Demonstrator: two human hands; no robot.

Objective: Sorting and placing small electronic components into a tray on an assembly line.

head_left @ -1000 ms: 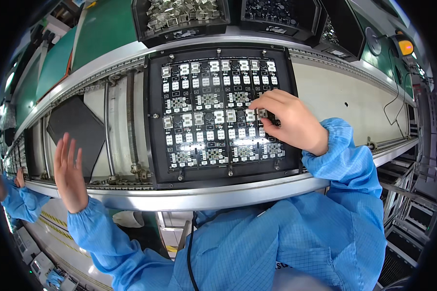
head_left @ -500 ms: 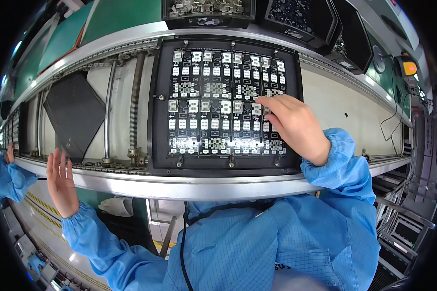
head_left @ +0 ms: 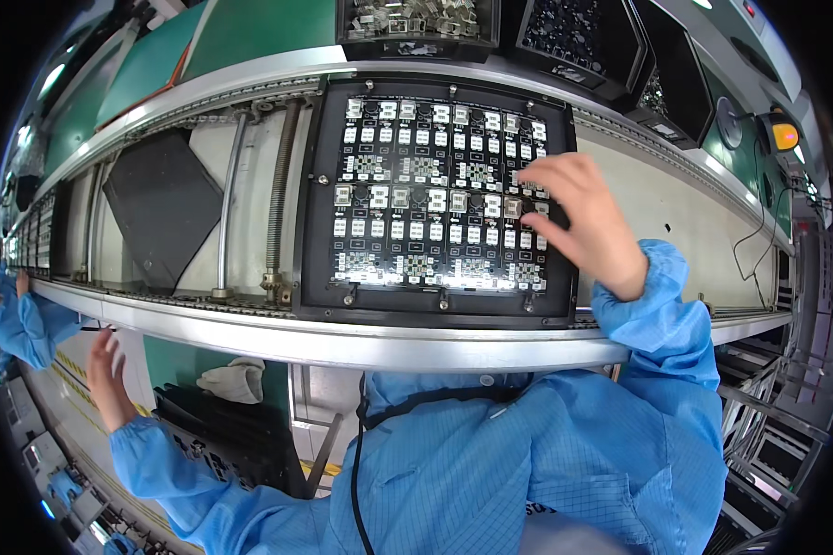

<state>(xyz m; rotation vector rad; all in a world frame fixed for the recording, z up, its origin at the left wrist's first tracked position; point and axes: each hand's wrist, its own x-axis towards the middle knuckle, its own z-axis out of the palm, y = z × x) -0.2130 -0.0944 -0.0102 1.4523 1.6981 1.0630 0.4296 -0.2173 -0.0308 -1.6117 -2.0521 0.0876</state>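
Observation:
A black carrier frame (head_left: 311,268) on the conveyor holds a panel of black circuit boards (head_left: 423,228) with white components and silver box-shaped connectors along each row. Over the right side of the panel is my right hand (head_left: 590,222), thumb and forefinger apart and nothing visible between them. Its fingertips are by a silver connector (head_left: 513,207) in the lower row; whether they touch the board cannot be made out. Off to the left, my left hand (head_left: 108,379) is outside the front rail (head_left: 361,348), empty, with fingers loosely bent and apart.
Behind the conveyor stand a bin of silver metal parts (head_left: 420,20) and a bin of small black parts (head_left: 576,37). A dark flat plate (head_left: 164,215) lies left of the carrier, near a threaded rod (head_left: 282,199). A white glove (head_left: 233,380) lies below the rail. Another person's sleeve (head_left: 37,319) shows far left.
My right thumb and forefinger have spread and drawn away rightward from the connectors. My left hand has dropped lower, its fingers more bent. The whole view has shifted slightly.

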